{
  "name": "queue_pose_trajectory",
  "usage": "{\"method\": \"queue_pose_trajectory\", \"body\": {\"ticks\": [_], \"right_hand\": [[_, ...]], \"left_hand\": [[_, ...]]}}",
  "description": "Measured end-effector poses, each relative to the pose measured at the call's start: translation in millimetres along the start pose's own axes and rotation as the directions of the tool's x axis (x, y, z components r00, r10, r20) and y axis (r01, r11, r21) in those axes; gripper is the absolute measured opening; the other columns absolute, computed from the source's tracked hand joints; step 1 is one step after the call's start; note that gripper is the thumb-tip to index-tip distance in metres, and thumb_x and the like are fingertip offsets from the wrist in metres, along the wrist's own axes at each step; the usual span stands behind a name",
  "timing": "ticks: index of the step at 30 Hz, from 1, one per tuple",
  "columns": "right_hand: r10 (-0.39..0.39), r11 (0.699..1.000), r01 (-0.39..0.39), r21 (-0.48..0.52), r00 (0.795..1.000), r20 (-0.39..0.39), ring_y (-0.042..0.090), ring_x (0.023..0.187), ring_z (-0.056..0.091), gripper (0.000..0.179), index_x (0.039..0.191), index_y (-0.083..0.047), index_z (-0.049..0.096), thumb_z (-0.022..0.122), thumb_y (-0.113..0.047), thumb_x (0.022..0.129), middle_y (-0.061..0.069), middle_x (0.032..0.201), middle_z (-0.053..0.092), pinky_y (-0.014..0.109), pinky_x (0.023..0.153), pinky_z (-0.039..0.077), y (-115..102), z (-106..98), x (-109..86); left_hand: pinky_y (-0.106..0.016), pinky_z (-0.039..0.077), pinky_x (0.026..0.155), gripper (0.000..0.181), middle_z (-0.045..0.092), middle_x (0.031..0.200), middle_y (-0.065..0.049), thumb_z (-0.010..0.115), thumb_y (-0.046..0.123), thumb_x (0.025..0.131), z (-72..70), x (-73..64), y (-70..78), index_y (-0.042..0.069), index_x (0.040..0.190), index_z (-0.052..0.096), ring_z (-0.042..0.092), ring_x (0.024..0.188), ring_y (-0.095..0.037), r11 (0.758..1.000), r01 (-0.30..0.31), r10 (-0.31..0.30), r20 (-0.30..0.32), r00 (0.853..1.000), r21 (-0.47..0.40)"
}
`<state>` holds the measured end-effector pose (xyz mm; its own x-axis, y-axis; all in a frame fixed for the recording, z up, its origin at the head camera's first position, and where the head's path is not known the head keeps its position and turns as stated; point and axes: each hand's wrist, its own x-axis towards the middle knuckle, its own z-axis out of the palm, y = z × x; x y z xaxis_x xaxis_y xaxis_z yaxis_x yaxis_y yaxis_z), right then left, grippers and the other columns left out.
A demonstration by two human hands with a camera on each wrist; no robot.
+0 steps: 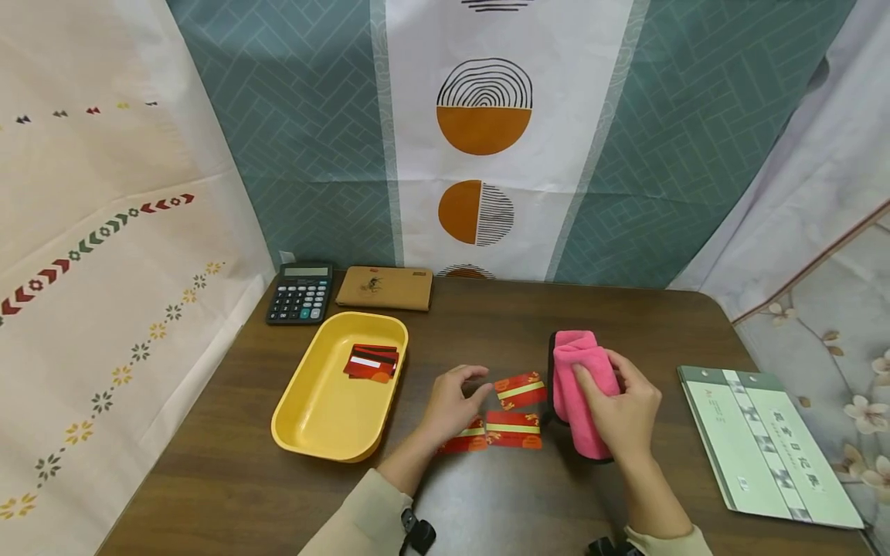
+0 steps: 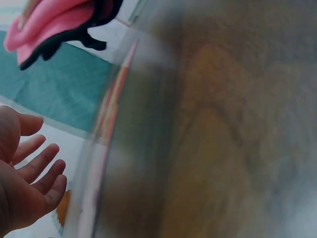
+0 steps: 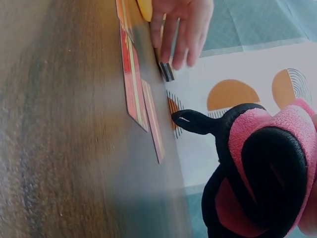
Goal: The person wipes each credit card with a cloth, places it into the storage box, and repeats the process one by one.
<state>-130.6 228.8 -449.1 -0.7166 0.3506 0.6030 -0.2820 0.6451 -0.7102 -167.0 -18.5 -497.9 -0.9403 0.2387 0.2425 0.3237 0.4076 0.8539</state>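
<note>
The right hand's grip (image 1: 629, 405) clasps a folded pink plush cloth (image 1: 581, 413) with black edging, raised above the table (image 1: 487, 324) just right of three red cards (image 1: 514, 430); the left hand's grip (image 1: 452, 398) hovers by them, fingers relaxed, holding nothing. The cloth's protruding black loop (image 3: 195, 121) could snag the nearest card if lowered, and such thin, flat-lying cards may slide from fingertips and scatter.

Folded pink cloth (image 1: 589, 394), red cards (image 1: 513, 429) alongside
</note>
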Motion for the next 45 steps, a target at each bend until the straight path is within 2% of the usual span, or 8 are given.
{"method": "queue_pose_trajectory", "body": {"ticks": [9,14,26,30,33,39,42,45], "right_hand": [[0.013,1.000,-0.013,0.000,1.000,-0.002,-0.008,0.072,0.055,0.038,0.112,-0.001,0.075,0.087,-0.011,0.078,0.015,0.098,0.075,0.003,0.067,0.044,1.1,-3.6,2.4],[0.001,1.000,-0.001,0.001,1.000,-0.005,-0.008,0.071,0.054,0.038,0.112,0.000,0.075,0.088,-0.011,0.077,0.015,0.096,0.075,0.003,0.066,0.044,3.4,-4.7,1.5],[0.036,0.999,-0.036,-0.012,0.999,0.021,-0.009,0.072,0.055,0.038,0.113,-0.001,0.075,0.088,-0.011,0.078,0.015,0.098,0.076,0.002,0.067,0.045,9.2,-5.0,-4.2],[0.046,0.999,-0.046,-0.007,0.999,0.025,-0.008,0.073,0.056,0.039,0.113,-0.001,0.075,0.088,-0.011,0.078,0.014,0.099,0.076,0.002,0.068,0.046,10.3,-4.3,-6.2],[0.047,0.999,-0.047,-0.013,0.999,0.026,-0.007,0.073,0.056,0.039,0.112,-0.001,0.075,0.088,-0.010,0.077,0.015,0.099,0.075,0.003,0.068,0.045,10.8,-4.2,-6.6],[0.036,0.999,-0.037,0.009,0.997,0.074,-0.005,0.077,0.058,0.041,0.115,-0.002,0.074,0.088,-0.009,0.077,0.014,0.102,0.075,0.003,0.070,0.047,7.5,-3.9,-6.5],[0.051,0.998,-0.055,0.032,0.992,0.117,-0.002,0.079,0.060,0.042,0.119,-0.005,0.073,0.086,-0.008,0.080,0.011,0.106,0.075,0.005,0.071,0.049,4.8,-4.1,-5.4],[0.075,0.993,-0.090,0.079,0.981,0.177,0.002,0.078,0.060,0.041,0.123,-0.009,0.072,0.083,-0.008,0.084,0.010,0.106,0.074,0.009,0.067,0.051,-1.3,-4.0,-3.7]], "left_hand": [[-0.037,0.053,0.094,0.031,0.071,0.112,-0.006,0.080,0.018,0.088,29.0,13.7,-7.0,0.005,0.116,0.073,0.066,0.103,-0.023,0.995,0.032,-0.038,0.060,0.997,0.090],[-0.036,0.048,0.095,0.043,0.070,0.118,0.000,0.089,0.030,0.079,40.5,16.9,-9.5,0.013,0.116,0.074,0.060,0.105,-0.020,0.971,0.034,-0.051,0.070,0.996,0.235],[-0.037,0.046,0.091,0.051,0.068,0.111,-0.003,0.093,0.028,0.073,41.0,23.4,-0.7,0.014,0.117,0.071,0.056,0.100,-0.024,0.928,0.050,-0.095,0.105,0.990,0.369],[-0.037,0.048,0.096,0.054,0.060,0.118,-0.005,0.091,0.015,0.076,41.0,21.7,1.1,0.013,0.124,0.064,0.056,0.110,-0.026,0.963,0.068,-0.112,0.158,0.981,0.260],[-0.034,0.053,0.088,0.061,0.055,0.121,-0.009,0.086,0.002,0.078,42.1,18.9,0.3,0.010,0.131,0.058,0.056,0.103,-0.023,0.988,0.075,-0.096,0.159,0.983,0.134],[-0.023,0.055,0.071,0.045,0.071,0.100,-0.009,0.080,-0.007,0.081,41.7,16.2,-3.4,0.000,0.123,0.066,0.064,0.080,-0.013,0.993,0.104,-0.105,-0.004,0.994,-0.059],[-0.027,0.061,0.075,0.033,0.075,0.099,-0.014,0.076,-0.006,0.086,36.3,16.9,1.4,-0.004,0.118,0.069,0.073,0.085,-0.019,0.962,0.160,-0.177,-0.062,0.982,-0.220],[-0.035,0.063,0.074,0.030,0.074,0.103,-0.021,0.072,-0.006,0.089,29.4,19.2,10.1,-0.010,0.118,0.067,0.074,0.089,-0.026,0.880,0.213,-0.275,-0.090,0.957,-0.425]]}}
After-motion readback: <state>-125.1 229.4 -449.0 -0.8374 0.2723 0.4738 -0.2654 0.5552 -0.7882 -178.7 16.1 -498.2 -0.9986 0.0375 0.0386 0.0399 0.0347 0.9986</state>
